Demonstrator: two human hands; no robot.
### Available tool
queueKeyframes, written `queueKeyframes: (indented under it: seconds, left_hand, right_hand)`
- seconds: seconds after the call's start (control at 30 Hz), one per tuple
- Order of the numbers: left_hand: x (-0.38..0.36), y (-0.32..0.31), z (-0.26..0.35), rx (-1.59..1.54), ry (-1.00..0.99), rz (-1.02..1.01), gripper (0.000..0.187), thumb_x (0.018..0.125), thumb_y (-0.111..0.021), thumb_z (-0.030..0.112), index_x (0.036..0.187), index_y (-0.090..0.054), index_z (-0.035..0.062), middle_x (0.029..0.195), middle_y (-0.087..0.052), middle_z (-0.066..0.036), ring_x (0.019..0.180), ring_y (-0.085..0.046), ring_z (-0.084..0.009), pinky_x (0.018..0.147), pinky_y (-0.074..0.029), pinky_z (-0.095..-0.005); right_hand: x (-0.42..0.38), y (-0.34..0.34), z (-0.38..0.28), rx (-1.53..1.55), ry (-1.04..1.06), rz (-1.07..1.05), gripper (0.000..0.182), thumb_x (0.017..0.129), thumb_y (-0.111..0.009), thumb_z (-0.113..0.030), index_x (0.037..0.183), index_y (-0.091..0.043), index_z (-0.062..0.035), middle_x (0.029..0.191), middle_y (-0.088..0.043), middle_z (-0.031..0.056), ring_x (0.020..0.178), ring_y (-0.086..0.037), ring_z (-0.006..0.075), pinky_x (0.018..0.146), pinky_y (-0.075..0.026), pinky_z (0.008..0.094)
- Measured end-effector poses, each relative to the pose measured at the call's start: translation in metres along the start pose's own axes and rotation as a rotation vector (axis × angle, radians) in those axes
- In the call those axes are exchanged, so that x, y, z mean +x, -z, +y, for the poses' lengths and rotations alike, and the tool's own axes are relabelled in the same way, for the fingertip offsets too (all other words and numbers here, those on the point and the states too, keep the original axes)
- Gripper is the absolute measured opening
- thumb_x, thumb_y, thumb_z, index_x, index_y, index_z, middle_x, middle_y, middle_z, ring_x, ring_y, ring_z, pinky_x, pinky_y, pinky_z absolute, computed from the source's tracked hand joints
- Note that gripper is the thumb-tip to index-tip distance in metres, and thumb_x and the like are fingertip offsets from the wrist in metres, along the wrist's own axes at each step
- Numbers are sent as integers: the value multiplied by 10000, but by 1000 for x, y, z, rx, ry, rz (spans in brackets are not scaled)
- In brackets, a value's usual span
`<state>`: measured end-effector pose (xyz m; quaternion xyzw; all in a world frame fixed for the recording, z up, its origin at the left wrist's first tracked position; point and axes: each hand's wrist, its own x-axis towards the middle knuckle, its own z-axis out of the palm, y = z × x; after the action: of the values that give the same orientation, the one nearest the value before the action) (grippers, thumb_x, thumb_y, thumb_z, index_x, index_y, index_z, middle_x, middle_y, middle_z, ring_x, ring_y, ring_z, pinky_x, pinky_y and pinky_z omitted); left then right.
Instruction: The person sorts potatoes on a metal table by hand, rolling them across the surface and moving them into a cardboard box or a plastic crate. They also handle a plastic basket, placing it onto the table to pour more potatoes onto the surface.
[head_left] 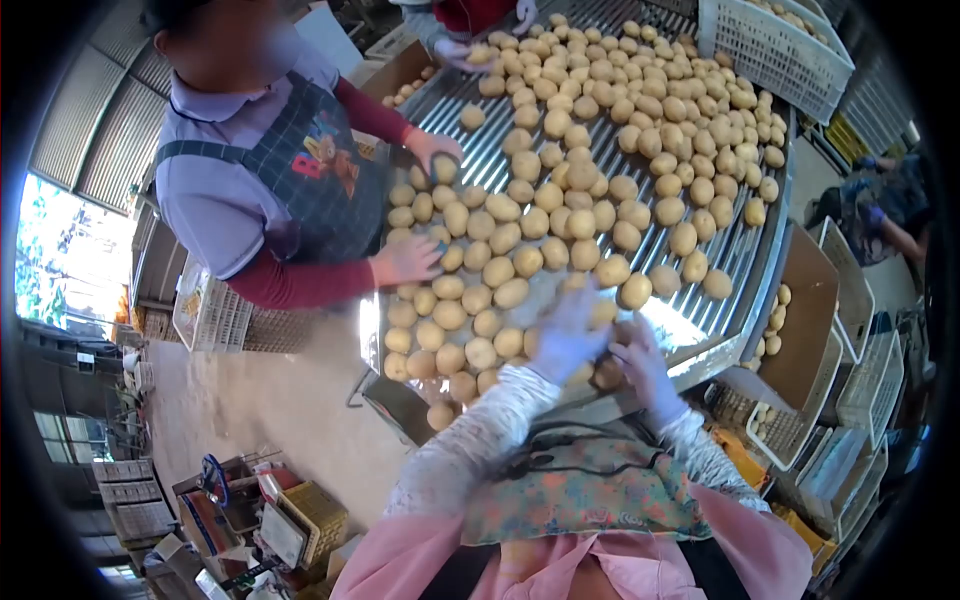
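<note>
Round tan potatoes point(511, 293) cover much of the slatted metal sorting table point(660, 295) before me. My left hand point(570, 335), in a thin lavender glove, reaches over the near potatoes with its fingers stretched out; motion blurs them. A potato point(602, 314) lies right beside those fingers. Close to the table's near edge, my right hand point(645, 368), gloved too, has its fingers curled against a darker brown potato point(608, 375). Part of that potato is hidden by the fingers.
Across on the left, a person in a checked apron point(335, 180) has both hands among the potatoes. Another person's gloved hand point(465, 54) is at the far end. A white crate point(775, 55) stands far right; a cardboard-lined crate point(808, 300) stands right of the table.
</note>
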<state>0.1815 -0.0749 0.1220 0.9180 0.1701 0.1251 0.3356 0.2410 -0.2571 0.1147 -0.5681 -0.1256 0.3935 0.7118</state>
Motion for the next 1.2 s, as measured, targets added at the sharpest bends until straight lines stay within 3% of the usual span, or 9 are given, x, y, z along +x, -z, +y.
queueKeyframes:
  seconds: [0.07, 0.2, 0.3, 0.47, 0.63, 0.9, 0.97, 1.07, 1.2]
  left_hand:
    - [-23, 1, 28, -164, -131, -27, 802, 857, -743, 460, 1494, -458, 65, 1344, -592, -233, 1274, -562, -396, 1086, -436, -520]
    - [-87, 20, -34, 46, -345, -132, 722, 917, -657, 403, 1494, -454, 20, 1442, -525, -225, 1362, -481, -367, 1160, -339, -531]
    - [-167, 101, -102, 375, -288, -172, 678, 897, -674, 420, 1443, -515, 50, 1434, -537, -207, 1362, -471, -389, 1146, -325, -572]
    - [-172, 127, -116, 577, 15, -1, 608, 899, -669, 356, 1421, -537, 76, 1414, -555, -196, 1313, -521, -387, 1122, -357, -557]
    - [-95, 44, -80, 685, -67, -30, 568, 893, -642, 222, 1432, -525, 87, 1325, -572, -189, 1061, -586, -368, 972, -458, -499]
    - [-31, 51, -98, 552, 57, -354, 438, 851, -671, 156, 1284, -614, 147, 1169, -642, -155, 996, -645, -326, 802, -522, -458]
    - [-43, 48, -90, 275, 162, -74, 406, 882, -678, 174, 1281, -624, 117, 1177, -652, -178, 1026, -648, -346, 830, -534, -468]
    - [-50, 51, -30, -24, 8, 442, 430, 925, -719, 252, 1293, -617, 54, 1220, -654, -213, 1145, -641, -358, 927, -546, -469]
    - [-43, 1, 43, -43, -412, 128, 545, 923, -694, 293, 1376, -555, 23, 1382, -575, -187, 1276, -547, -375, 1104, -396, -522]
  right_hand:
    - [-4, -7, -34, 564, -325, 116, 591, 990, -639, -319, 1501, -435, -104, 1257, -643, 92, 1073, -625, 187, 907, -532, 320]
    - [-21, 112, -37, 157, 4, 268, 464, 1009, -618, -231, 1435, -504, -86, 1171, -654, 52, 828, -621, 98, 606, -501, 203]
    - [-31, 200, -101, 354, 422, 639, 484, 1037, -605, -289, 1466, -491, -97, 1288, -639, 101, 1089, -652, 155, 919, -559, 285]
    - [-18, 247, -79, -743, 439, 978, 544, 995, -662, -190, 1463, -467, 7, 1318, -600, 182, 1252, -572, 274, 1054, -472, 391]
    - [15, 50, -49, -1090, 239, -201, 558, 853, -746, -268, 1370, -604, -115, 1253, -665, 156, 1191, -622, 363, 1030, -494, 459]
    - [36, -18, 17, -1596, 133, -423, 627, 783, -789, -321, 1335, -549, -145, 1083, -644, 144, 1018, -649, 352, 884, -515, 454]
    - [30, -8, 20, -1481, 134, -339, 579, 811, -788, -345, 1285, -552, -111, 1122, -660, 136, 994, -668, 337, 863, -522, 472]
    - [18, 12, 8, -124, -416, 34, 494, 924, -736, -322, 1297, -536, -70, 1175, -644, 103, 1048, -660, 265, 857, -557, 422]
    - [-6, 18, -18, 515, -80, 90, 582, 947, -594, -571, 1321, -526, -131, 1258, -620, 140, 1091, -642, 300, 918, -545, 463]
